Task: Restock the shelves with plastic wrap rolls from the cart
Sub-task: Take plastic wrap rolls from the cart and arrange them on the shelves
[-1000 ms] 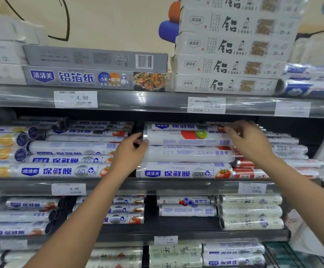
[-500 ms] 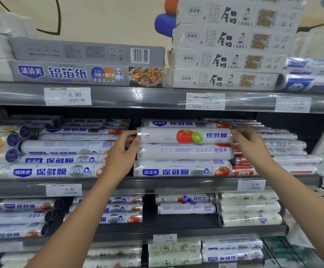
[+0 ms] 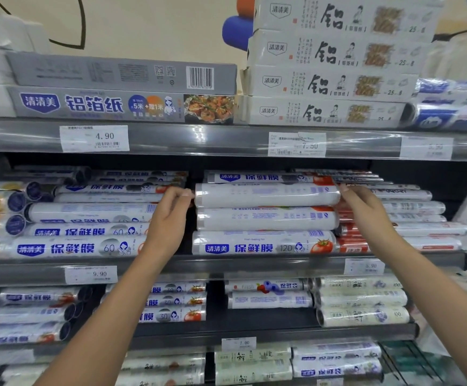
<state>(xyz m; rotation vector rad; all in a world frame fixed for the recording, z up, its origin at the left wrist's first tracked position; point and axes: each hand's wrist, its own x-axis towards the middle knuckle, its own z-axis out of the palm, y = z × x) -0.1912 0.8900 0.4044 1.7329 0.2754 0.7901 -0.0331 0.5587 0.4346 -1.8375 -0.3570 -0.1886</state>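
Supermarket aisle, grey metal shelves (image 3: 226,146) packed with boxed foil and stacked wrap. Both hands, left (image 3: 168,221) and right (image 3: 366,210), pinch ends of white plastic wrap roll (image 3: 267,195) atop middle-shelf stack. Roll rotated since earlier: tomato label gone, plain side faces out.

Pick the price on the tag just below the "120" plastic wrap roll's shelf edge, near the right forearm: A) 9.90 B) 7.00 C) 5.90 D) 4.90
C: the price tag on the shelf rail under the 120 plastic wrap roll reads 5.90.
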